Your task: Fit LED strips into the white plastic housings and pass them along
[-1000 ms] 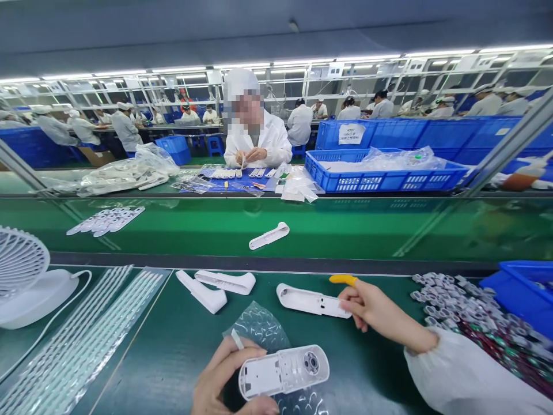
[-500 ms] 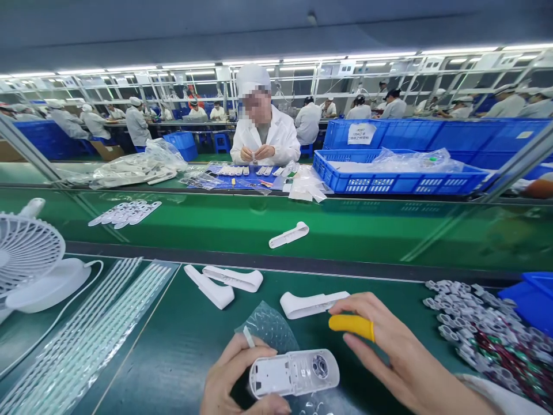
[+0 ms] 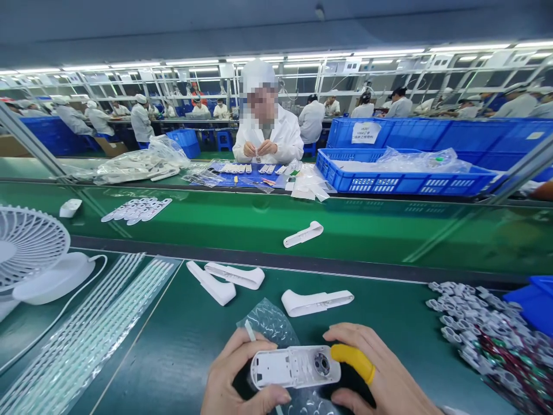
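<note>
My left hand [image 3: 242, 372] is closed around the left end of a white plastic housing [image 3: 298, 369], its thumb across the near edge. The housing's inner side faces up, with a dark round part [image 3: 322, 363] at its right end. A thin white strip [image 3: 249, 329] sticks up between my left fingers. My right hand [image 3: 367, 369] is at the housing's right end, fingers apart; its yellow finger cot [image 3: 353, 361] touches or nearly touches the rim, the thumb lower down. Bubble wrap [image 3: 270, 323] lies beneath. Beyond it rests a white curved handle shell [image 3: 315, 302].
Two more shells [image 3: 224, 282] lie further left, beside bagged strips [image 3: 129, 323] and a white fan [image 3: 38, 259]. At right is a heap of small grey parts with wires [image 3: 475, 328] and a blue bin [image 3: 531, 300]. A green belt [image 3: 233, 227] crosses ahead; a co-worker [image 3: 268, 127] sits beyond.
My right hand has come left and down to the housing's right end. On the belt, the shell and flat pieces have shifted right, and a white piece has appeared at the left.
</note>
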Demonstrator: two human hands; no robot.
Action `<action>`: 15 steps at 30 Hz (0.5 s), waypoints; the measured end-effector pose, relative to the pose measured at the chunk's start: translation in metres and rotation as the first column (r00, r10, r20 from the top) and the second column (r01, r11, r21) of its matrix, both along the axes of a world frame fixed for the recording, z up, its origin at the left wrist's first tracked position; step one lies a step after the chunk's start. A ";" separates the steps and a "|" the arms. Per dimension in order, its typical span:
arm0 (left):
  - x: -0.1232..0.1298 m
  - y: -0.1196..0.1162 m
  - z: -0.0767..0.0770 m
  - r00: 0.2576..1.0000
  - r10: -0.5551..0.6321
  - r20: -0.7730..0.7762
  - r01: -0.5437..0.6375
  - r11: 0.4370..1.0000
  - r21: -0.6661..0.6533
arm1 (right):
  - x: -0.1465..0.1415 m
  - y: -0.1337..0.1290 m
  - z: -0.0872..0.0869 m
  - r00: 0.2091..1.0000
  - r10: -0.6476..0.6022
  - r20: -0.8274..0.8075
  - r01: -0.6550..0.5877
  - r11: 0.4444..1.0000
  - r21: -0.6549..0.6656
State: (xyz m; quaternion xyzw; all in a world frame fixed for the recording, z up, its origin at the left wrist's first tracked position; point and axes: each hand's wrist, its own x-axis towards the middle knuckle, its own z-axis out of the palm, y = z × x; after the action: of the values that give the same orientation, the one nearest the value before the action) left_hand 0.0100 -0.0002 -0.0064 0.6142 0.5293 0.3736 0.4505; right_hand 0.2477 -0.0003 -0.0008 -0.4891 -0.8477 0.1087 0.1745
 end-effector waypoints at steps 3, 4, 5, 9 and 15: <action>0.001 0.001 0.001 1.000 0.026 -0.009 -0.026 1.000 -0.015 | 0.000 -0.003 -0.007 0.991 -0.066 -0.113 0.058 0.995 -0.079; 0.001 0.001 0.002 1.000 0.026 -0.010 -0.026 0.999 -0.022 | -0.001 -0.004 -0.008 0.989 -0.071 -0.129 0.059 0.994 -0.092; 0.002 0.000 0.002 1.000 0.025 -0.008 -0.025 0.999 -0.030 | -0.002 -0.004 -0.008 0.988 -0.061 -0.139 0.048 0.994 -0.094; 0.002 -0.001 0.002 1.000 0.020 0.003 -0.020 0.998 -0.052 | -0.005 -0.005 -0.003 0.989 -0.054 -0.138 0.043 0.996 -0.079; 0.002 -0.002 0.005 0.999 0.036 0.036 -0.034 0.998 -0.062 | -0.002 -0.014 -0.019 0.971 -0.208 -0.116 0.188 0.968 -0.165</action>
State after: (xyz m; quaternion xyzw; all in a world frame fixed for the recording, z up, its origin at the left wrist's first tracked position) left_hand 0.0121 -0.0023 -0.0012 0.5837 0.5426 0.3765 0.4724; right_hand 0.2460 -0.0141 -0.0197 -0.5750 -0.7701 0.1877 0.2026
